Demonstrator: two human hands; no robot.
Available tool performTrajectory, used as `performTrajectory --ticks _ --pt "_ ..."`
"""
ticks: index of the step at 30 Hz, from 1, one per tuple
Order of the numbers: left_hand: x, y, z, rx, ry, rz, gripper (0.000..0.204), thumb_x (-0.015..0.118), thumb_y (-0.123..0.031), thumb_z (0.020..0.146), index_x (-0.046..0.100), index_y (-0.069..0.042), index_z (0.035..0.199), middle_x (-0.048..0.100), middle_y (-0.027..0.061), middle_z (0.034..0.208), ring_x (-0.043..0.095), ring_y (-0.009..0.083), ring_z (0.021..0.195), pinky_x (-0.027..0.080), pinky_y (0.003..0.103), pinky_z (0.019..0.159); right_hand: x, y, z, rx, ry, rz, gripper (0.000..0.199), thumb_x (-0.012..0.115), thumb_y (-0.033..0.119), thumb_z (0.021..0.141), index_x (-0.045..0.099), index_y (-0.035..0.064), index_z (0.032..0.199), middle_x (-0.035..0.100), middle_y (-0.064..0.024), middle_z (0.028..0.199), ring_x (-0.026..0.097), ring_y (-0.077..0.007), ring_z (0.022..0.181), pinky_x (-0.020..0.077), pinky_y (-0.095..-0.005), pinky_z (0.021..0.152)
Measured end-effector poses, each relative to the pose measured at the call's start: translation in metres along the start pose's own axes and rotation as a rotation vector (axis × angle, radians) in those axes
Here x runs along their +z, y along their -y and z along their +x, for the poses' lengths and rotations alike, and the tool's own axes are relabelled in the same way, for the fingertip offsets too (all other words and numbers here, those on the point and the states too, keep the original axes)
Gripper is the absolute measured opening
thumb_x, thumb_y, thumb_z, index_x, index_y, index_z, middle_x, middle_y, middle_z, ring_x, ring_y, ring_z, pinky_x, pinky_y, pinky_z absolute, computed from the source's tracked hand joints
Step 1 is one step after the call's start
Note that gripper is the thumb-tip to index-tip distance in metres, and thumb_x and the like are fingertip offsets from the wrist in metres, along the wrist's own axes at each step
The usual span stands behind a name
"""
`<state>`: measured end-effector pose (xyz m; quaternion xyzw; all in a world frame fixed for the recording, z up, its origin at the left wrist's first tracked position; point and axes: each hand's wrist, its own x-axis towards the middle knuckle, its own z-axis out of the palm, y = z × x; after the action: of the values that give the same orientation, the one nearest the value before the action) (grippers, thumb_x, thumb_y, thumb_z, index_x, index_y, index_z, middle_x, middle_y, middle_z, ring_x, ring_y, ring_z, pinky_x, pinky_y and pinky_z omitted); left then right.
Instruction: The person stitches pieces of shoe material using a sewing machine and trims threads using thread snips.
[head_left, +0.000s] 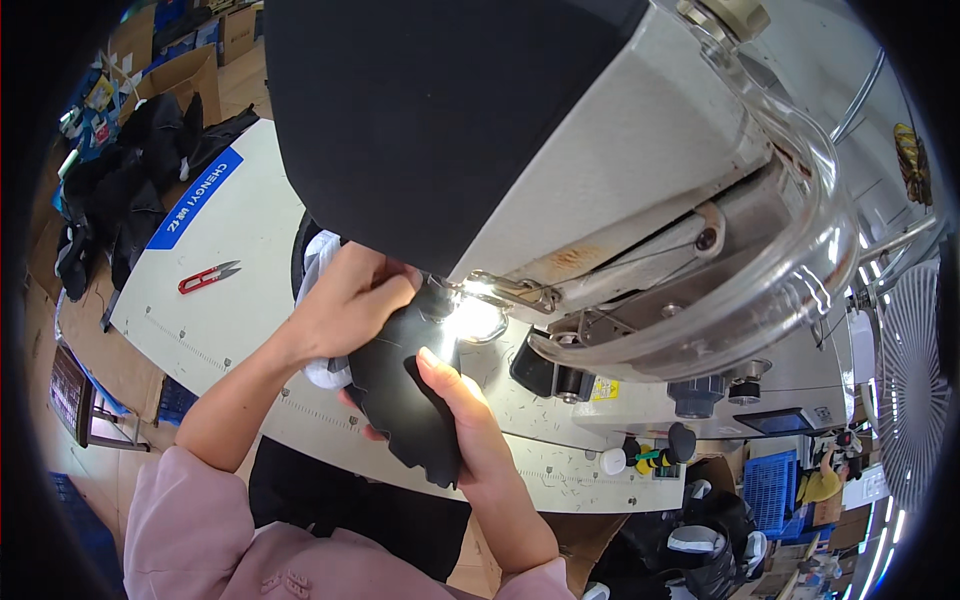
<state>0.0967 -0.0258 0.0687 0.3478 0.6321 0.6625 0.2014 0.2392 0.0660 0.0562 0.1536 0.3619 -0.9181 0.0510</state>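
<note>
A black shoe upper (pixel 405 390) with a wavy lower edge lies under the lit needle area of a sewing machine (pixel 600 215). White lining (pixel 325 372) shows along its left side. My left hand (pixel 350 300) is closed on its upper part, close beside the needle, with the fingertips partly hidden by the machine head. Lower down, my right hand (pixel 465 415) grips the piece's right edge, thumb on top and fingers underneath. A bright lamp glare washes out the spot where the needle meets the material.
Red-handled thread snips (pixel 210 277) lie on the white table (pixel 250 330) to the left. Small bobbins and a white cap (pixel 613 461) stand at the right. Dark pieces are heaped at far left (pixel 150 170) and lower right (pixel 690 540). A fan (pixel 910 380) stands at far right.
</note>
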Motion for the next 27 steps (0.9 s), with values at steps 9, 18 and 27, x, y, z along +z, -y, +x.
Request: performTrajectory --ticks 9,18,27 --pt "-0.003 0.005 0.001 0.229 0.04 0.177 0.013 0.05 0.002 0.083 0.056 0.003 0.095 0.049 0.0021 0.073 0.043 0.0087 0.062 0.035 0.027 0.054 -0.012 0.0 0.001 0.053 0.029 -0.015 0.056 0.052 0.034 0.094 0.041 -0.0082 0.13 0.057 -0.0229 0.119 0.065 -0.0334 0.099 0.0581 -0.0361 0.071" --pt "-0.004 -0.005 0.0 0.166 0.045 0.134 0.01 0.052 0.003 0.083 0.056 0.002 0.092 0.048 0.0003 0.072 0.041 0.0074 0.061 0.033 0.025 0.053 -0.022 -0.005 0.005 0.082 -0.019 0.153 0.055 0.054 0.03 0.093 0.039 -0.0071 0.131 0.054 -0.0242 0.123 0.062 -0.0363 0.106 0.0584 -0.0395 0.077" --pt "-0.023 -0.021 -0.039 0.418 0.258 0.396 0.025 0.072 -0.021 0.077 0.064 -0.005 0.095 0.061 0.0057 0.088 0.055 0.0213 0.078 0.039 0.031 0.076 -0.014 0.002 -0.002 0.11 -0.048 -0.059 0.046 0.048 0.035 0.096 0.048 -0.002 0.123 0.064 -0.0208 0.104 0.068 -0.0269 0.088 0.0566 -0.0306 0.064"
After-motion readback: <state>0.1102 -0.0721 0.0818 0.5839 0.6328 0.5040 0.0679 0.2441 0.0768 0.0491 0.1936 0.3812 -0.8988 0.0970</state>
